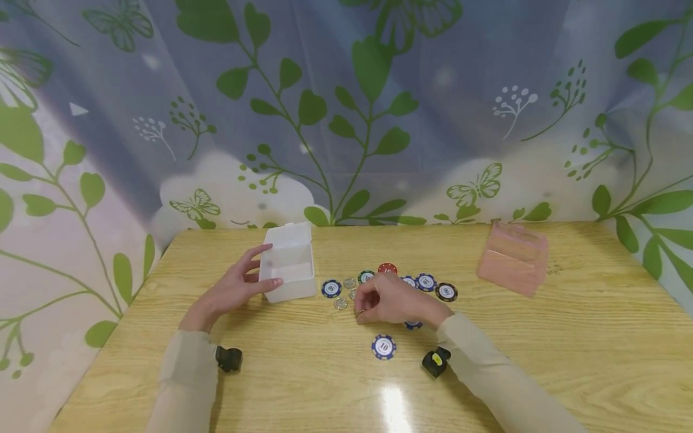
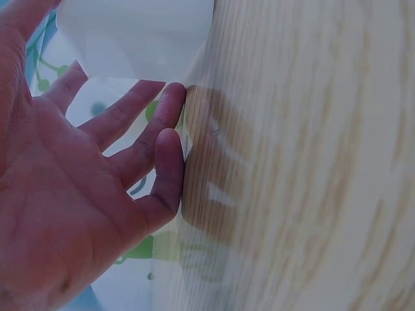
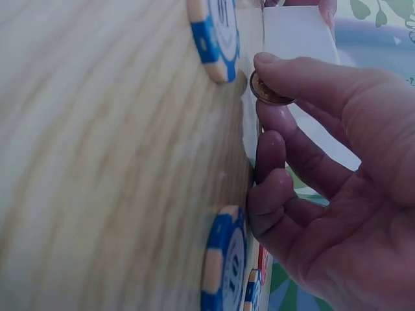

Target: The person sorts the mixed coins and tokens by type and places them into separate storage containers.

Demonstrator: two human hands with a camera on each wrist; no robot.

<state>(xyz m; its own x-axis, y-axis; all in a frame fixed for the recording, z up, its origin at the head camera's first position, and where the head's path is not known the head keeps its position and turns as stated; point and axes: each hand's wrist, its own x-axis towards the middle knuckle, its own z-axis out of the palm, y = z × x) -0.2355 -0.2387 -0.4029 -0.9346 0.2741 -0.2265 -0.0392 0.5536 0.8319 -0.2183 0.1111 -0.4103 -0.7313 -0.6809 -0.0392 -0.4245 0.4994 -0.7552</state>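
An open white plastic box (image 1: 292, 291) stands on the wooden table, its lid (image 1: 289, 234) tipped back. My left hand (image 1: 246, 279) holds it from the left, thumb over the near rim and index finger by the lid's hinge. In the left wrist view, the lower fingers (image 2: 170, 162) reach down to the tabletop beside the box. My right hand (image 1: 390, 299) pinches a brass-coloured coin (image 3: 269, 91) between thumb and index finger, close over the table. Silvery coins (image 1: 340, 304) lie between that hand and the box. Next to them is a dark blue poker chip (image 1: 331, 288).
More poker chips lie around my right hand: a red one (image 1: 387, 269), a green one (image 1: 366, 276), a black one (image 1: 446, 292) and several blue ones (image 1: 426, 282). A blue chip (image 1: 384, 347) sits nearer me. A pink translucent pouch (image 1: 511, 258) lies back right, before a patterned curtain (image 1: 346, 120).
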